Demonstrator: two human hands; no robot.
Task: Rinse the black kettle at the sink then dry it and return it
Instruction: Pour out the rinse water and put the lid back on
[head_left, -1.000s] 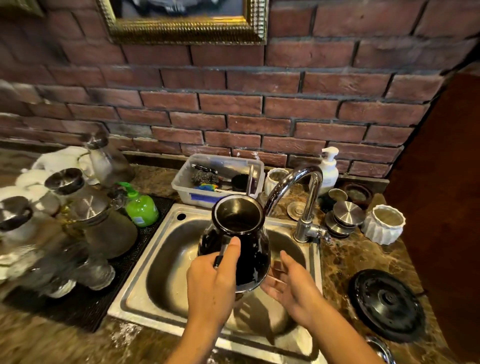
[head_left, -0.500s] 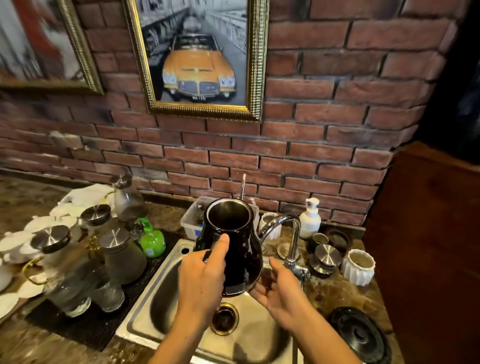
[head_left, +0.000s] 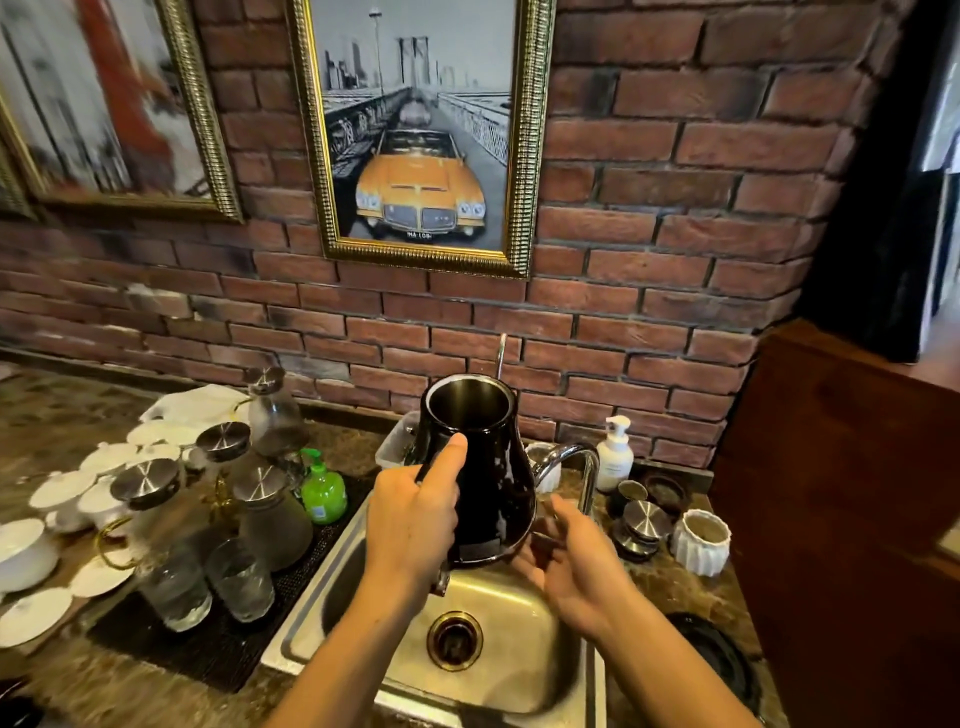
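The black kettle (head_left: 485, 467) is held upright above the steel sink (head_left: 311, 618), lid off, its shiny inside showing. My left hand (head_left: 413, 525) grips its handle, thumb pressed against the neck. My right hand (head_left: 569, 564) is spread under the kettle's lower right side, fingers apart, near its base; I cannot tell whether it touches. The chrome tap (head_left: 576, 462) curves just right of the kettle, and no water runs. The kettle's black lid (head_left: 719, 660) lies on the counter at the right, partly hidden by my right arm.
Glass carafes with metal lids (head_left: 272, 512) and tumblers (head_left: 239, 577) crowd a black mat left of the sink. White dishes (head_left: 31, 551) sit further left. A green soap bottle (head_left: 323, 488), a white pump bottle (head_left: 614, 457) and a white ribbed cup (head_left: 698, 540) flank the sink. A wooden cabinet (head_left: 841, 509) stands right.
The kettle has risen from inside the sink basin to above it. My view has tilted up, showing more of the wall and pictures. Both hands stay on or near the kettle.
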